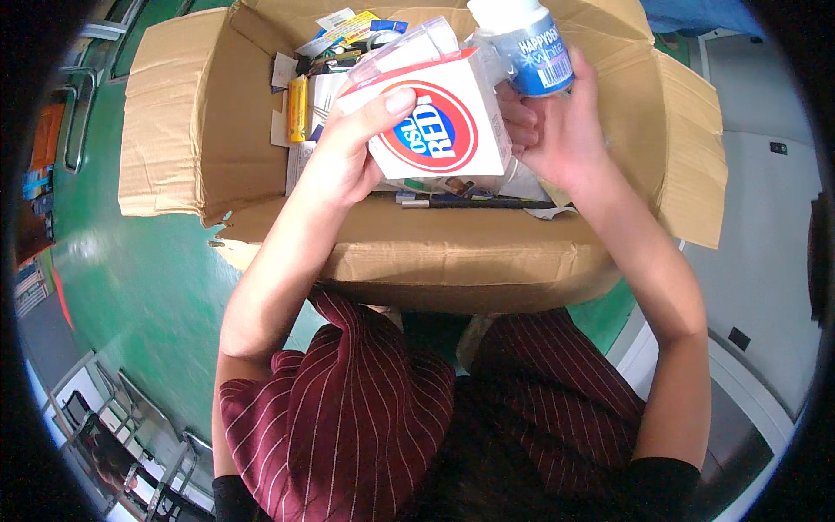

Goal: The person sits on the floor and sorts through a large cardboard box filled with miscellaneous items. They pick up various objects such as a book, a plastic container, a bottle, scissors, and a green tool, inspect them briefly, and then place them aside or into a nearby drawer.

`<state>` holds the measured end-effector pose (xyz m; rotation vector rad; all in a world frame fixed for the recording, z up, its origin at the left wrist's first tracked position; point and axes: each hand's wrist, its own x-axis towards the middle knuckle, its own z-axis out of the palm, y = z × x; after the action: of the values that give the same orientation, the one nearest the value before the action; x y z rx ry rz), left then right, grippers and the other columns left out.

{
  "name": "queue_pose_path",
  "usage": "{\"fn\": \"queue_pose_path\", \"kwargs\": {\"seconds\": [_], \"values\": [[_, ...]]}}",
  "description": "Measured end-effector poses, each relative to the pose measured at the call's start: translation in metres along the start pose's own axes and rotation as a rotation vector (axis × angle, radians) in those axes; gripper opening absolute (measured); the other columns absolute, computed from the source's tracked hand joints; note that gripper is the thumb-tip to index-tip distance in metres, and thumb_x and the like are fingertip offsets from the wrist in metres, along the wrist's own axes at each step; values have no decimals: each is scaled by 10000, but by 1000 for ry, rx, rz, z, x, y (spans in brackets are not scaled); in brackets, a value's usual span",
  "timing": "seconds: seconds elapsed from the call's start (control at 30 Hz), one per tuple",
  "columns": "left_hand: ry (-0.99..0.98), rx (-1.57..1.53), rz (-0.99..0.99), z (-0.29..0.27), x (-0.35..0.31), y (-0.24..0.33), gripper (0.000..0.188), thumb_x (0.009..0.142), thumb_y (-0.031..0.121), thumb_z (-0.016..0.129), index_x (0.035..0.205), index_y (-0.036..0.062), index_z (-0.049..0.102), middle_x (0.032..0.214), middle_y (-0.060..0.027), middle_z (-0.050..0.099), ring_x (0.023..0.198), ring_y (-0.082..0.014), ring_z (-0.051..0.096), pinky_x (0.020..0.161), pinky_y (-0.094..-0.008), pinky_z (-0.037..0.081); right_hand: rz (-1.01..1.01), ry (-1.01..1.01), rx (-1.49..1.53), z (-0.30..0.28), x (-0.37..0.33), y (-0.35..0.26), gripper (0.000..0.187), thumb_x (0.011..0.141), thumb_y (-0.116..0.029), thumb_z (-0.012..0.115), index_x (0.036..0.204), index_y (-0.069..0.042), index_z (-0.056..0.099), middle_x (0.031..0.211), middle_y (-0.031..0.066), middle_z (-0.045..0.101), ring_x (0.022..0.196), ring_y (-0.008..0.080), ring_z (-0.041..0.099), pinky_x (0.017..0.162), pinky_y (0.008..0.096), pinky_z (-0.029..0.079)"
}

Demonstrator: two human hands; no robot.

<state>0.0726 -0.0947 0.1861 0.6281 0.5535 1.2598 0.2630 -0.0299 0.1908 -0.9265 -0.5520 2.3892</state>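
Note:
My left hand [350, 143] grips a small white carton [484, 113] with a round red and blue emblem, its thumb across the front. Behind the carton's upper edge a clear plastic piece [416, 48] shows; whether the same hand holds it, I cannot make out. In my right hand [570, 143] is a plastic bottle [541, 63] with a white cap and a blue label, tilted, the thumb along its side. Both hands are over an open cardboard box [435, 261] filled with mixed small items.
Inside the box lie a yellow tube-shaped item [298, 109], colourful packets [352, 33] and a thin black rod [487, 204]. Its side flaps [691, 143] stand folded outward. Below are my striped maroon-clad legs [348, 418]. Metal-framed furniture [130, 418] stands on the green floor [130, 287].

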Motion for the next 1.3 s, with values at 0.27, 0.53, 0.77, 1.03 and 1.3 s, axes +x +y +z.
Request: {"fn": "queue_pose_path", "kwargs": {"seconds": [0.27, 0.53, 0.77, 1.03, 1.3], "values": [[45, -49, 31, -7, 1, -1, 420, 745, 234, 570, 1053, -22, 446, 967, -121, 551, 867, -172, 554, 766, -295, 457, -16, -1, 45, -1, -5, -1, 594, 690, -648, 275, 634, -70, 399, 445, -30, 283, 365, 102, 251, 409, 240, 248], [420, -205, 339, -17, 8, 28, 383, 799, 288, 469, 1066, 16, 423, 1007, -107, 523, 925, -203, 523, 782, -362, 449, -183, 90, 59, -21, -14, -15, 558, 726, -586, 282, 652, -49, 417, 448, -25, 277, 395, 107, 287, 415, 249, 264], [271, 192, -121, -26, 8, 22, 377, 773, 226, 542, 1049, -18, 462, 981, -115, 547, 867, -163, 555, 744, -273, 469, -168, 38, -97, -54, -33, -25, 555, 739, -570, 301, 718, -28, 421, 484, -12, 300, 416, 104, 294, 420, 240, 272], [100, -103, -95, -23, 5, 4, 376, 788, 220, 500, 1071, -17, 435, 991, -137, 539, 886, -198, 552, 772, -329, 466, -115, 80, -52, -36, -35, -19, 530, 749, -558, 294, 733, -46, 431, 500, -6, 277, 427, 104, 248, 429, 235, 240], [-144, -118, 41, 19, 5, -23, 478, 741, 218, 571, 1104, -42, 400, 1020, -147, 520, 911, -199, 530, 812, -320, 429, -258, 162, -396, -10, -13, 28, 436, 777, -393, 496, 1010, -25, 502, 766, 57, 560, 664, 122, 520, 607, 254, 415]]}}
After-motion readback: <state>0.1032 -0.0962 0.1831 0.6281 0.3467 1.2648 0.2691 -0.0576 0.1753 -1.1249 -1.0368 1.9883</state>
